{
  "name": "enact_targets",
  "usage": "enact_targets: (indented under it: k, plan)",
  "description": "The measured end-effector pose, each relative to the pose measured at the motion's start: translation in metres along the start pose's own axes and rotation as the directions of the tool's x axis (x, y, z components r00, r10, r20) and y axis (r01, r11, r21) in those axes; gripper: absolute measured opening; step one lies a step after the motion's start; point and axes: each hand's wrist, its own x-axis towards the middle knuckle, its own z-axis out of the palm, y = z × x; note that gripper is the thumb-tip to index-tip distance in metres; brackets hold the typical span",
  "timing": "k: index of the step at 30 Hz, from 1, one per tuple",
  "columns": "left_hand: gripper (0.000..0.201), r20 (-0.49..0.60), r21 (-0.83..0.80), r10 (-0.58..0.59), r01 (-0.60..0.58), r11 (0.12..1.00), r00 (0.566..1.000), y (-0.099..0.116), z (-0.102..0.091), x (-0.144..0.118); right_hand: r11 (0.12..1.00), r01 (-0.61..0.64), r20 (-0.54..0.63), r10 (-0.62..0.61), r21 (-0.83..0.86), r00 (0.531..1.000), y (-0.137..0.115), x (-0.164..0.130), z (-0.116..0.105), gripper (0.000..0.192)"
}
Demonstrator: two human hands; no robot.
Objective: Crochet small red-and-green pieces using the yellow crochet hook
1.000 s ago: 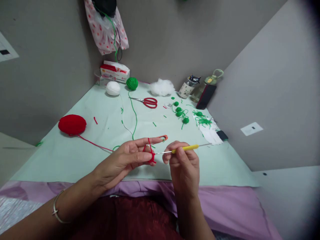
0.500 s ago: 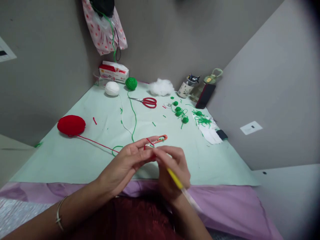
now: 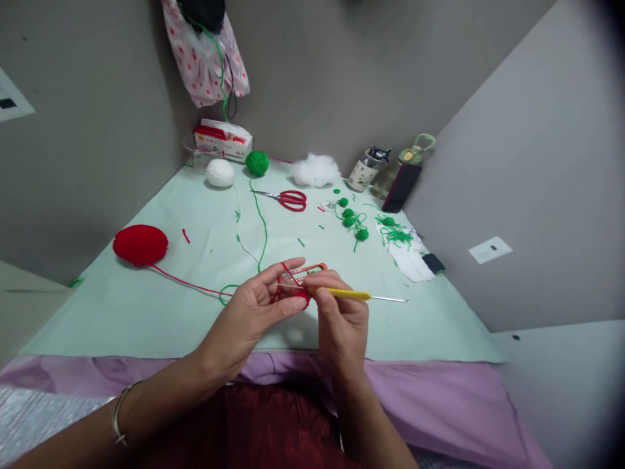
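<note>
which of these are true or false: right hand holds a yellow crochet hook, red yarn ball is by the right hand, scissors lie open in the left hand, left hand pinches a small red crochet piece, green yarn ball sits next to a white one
1. The right hand holds a yellow-handled crochet hook. True.
2. The red yarn ball lies beside the right hand. False: it rests on the table's left side, apart from both hands, with a strand running toward the left hand.
3. The red-handled scissors are in the left hand. False: they lie on the table, far from the hands.
4. The left hand pinches a small red crochet piece. True.
5. The green yarn ball sits near the white yarn ball. True.
</note>
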Motion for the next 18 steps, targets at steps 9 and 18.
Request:
enact_targets:
  k: [9, 18]
  plan:
    - [0.043, -0.053, 0.047, 0.054, -0.052, 0.998, 0.997, 0.007, 0.000, -0.001, 0.975, -0.035, -0.045, 0.046, 0.220, 0.998, -0.005, -0.001, 0.001, 0.016]
    - [0.031, -0.055, 0.058, 0.070, -0.067, 0.996, 0.996, 0.011, -0.005, -0.001, 0.990, 0.095, -0.171, -0.077, 0.103, 0.982, -0.017, -0.003, -0.002, 0.023]
